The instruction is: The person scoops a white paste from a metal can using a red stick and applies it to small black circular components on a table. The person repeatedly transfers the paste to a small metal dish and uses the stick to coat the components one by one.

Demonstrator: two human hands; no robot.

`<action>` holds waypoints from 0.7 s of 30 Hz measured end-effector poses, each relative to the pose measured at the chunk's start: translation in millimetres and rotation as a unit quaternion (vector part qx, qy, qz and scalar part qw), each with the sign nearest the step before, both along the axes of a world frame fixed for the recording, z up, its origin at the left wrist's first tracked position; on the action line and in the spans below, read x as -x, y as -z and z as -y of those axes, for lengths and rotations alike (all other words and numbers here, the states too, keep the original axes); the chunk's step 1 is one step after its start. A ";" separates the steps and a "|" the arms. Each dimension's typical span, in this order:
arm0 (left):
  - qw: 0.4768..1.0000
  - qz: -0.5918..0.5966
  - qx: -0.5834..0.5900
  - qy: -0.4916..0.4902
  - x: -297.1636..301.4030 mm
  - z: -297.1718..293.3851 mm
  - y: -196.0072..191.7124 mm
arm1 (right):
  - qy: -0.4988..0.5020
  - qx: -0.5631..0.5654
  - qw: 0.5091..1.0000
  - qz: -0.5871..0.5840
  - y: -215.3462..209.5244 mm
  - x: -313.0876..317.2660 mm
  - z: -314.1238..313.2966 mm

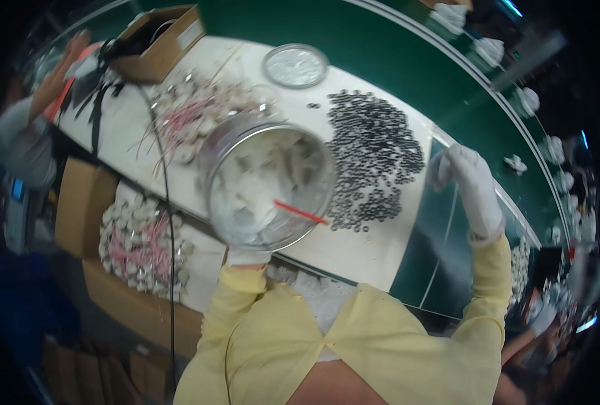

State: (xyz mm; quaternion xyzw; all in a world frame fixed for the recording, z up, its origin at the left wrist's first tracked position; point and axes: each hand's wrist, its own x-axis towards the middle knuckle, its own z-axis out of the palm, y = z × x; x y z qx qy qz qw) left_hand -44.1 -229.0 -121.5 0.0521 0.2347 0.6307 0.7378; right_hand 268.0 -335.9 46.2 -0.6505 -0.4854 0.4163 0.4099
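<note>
A round metal pot [213, 177] tilts over the white board, its mouth facing me. White material lies inside it, with a thin red stick [300, 212] across its rim. My left hand [248, 257], in a white glove, grips the pot at its near lower side; most of its fingers are hidden behind it. My right hand [467, 177], also white-gloved, is raised beyond the board's right edge. Its fingers are loosely bent and somewhat blurred, with nothing visible in them. Between the pot and this hand, many small dark rings [374, 155] spread over the white board [367, 260].
White round parts with pink wires [192, 111] heap behind the pot; more fill a cardboard box [77, 209] at left. A round lid-like dish [296, 66] and an open carton [178, 40] stand farther back. A black cable [167, 202] hangs down. Another person's arm [57, 77] reaches in at far left.
</note>
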 end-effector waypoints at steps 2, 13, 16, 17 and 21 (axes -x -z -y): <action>1.000 0.012 0.015 -0.006 3.7 4.6 -13.4 | -0.067 -0.056 0.990 0.107 -4.1 54.9 -6.1; 0.997 0.041 -0.010 0.061 -3.4 4.0 -4.7 | -0.255 -0.312 0.746 0.531 19.3 128.8 -19.7; 0.998 0.029 -0.025 0.051 -3.5 4.7 -3.7 | -0.259 -0.320 0.746 0.524 12.4 139.1 -25.0; 0.998 0.019 -0.034 0.048 -3.0 5.1 4.5 | -0.256 -0.326 0.748 0.517 11.8 143.3 -29.6; 0.987 -0.031 -0.154 -0.021 -7.0 13.7 12.0 | -0.280 -0.315 0.796 0.435 6.1 156.1 -46.4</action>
